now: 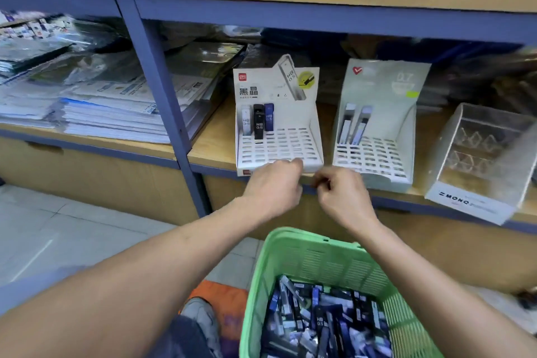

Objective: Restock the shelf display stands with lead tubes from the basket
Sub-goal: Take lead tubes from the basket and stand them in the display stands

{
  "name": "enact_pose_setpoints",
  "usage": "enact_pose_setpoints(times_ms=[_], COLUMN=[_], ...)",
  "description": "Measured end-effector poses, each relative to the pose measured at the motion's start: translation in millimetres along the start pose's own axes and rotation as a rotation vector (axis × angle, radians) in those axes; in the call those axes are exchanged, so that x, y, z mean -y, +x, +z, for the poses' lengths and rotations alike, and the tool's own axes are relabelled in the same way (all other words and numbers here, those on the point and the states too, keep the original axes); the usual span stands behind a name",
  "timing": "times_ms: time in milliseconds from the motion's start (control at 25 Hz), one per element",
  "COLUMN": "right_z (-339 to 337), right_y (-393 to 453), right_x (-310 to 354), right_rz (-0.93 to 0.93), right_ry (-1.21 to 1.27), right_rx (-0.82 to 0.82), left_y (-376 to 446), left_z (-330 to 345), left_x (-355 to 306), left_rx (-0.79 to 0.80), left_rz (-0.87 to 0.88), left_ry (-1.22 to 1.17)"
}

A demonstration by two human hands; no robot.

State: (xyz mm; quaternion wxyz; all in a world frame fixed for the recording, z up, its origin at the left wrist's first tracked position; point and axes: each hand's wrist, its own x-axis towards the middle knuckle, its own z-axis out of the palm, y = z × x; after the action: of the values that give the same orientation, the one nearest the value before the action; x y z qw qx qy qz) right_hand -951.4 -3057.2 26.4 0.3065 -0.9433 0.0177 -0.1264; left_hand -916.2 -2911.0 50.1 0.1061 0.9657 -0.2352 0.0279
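A green plastic basket stands low in front of me, filled with several black, blue and white lead tubes. On the wooden shelf stands a white slotted display stand with three upright tubes in its back left corner. A second white stand to its right holds a few pale tubes. My left hand curls its fingers over the front lip of the first stand. Just right of it, below the stand's front corner, my right hand has curled fingers with nothing visible in them.
A clear acrylic stand marked MONO sits at the shelf's right. A blue shelf post divides off stacks of paper goods on the left. My shoe and an orange mat lie beside the basket on the tiled floor.
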Motion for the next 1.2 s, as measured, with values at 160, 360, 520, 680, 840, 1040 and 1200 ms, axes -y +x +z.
enact_pose_setpoints(times_ms=[160,360,520,680,840,1040,1200], right_z=[31,90,119,136,152,155,159], right_y=[-54,-106,-139,-156,-162,-155,-155], right_x=[-78,-166,-214,-242,-256,-266,-273], right_rz=[0.191,0.346,0.593,0.791,0.814,0.893,0.940], right_ry=[-0.147,-0.180,-0.240,-0.257,-0.257,-0.134,-0.049], right_rx=[0.338,0.686,0.789,0.742,0.775,0.765,0.809], left_y=[-18,-39,-63,-72,-68,-71,-74], left_z=[81,184,254,295,325,344,349], left_x=[-29,-47,-49,-48,-54,-65,-73], left_rx=[0.353,0.695,0.886,0.944,0.952,0.912,0.930], left_rz=[0.047,-0.089,-0.272,-0.377,-0.430,-0.413,-0.342], left_ry=[0.016,-0.086,-0.215,-0.254,-0.256,-0.189,-0.177])
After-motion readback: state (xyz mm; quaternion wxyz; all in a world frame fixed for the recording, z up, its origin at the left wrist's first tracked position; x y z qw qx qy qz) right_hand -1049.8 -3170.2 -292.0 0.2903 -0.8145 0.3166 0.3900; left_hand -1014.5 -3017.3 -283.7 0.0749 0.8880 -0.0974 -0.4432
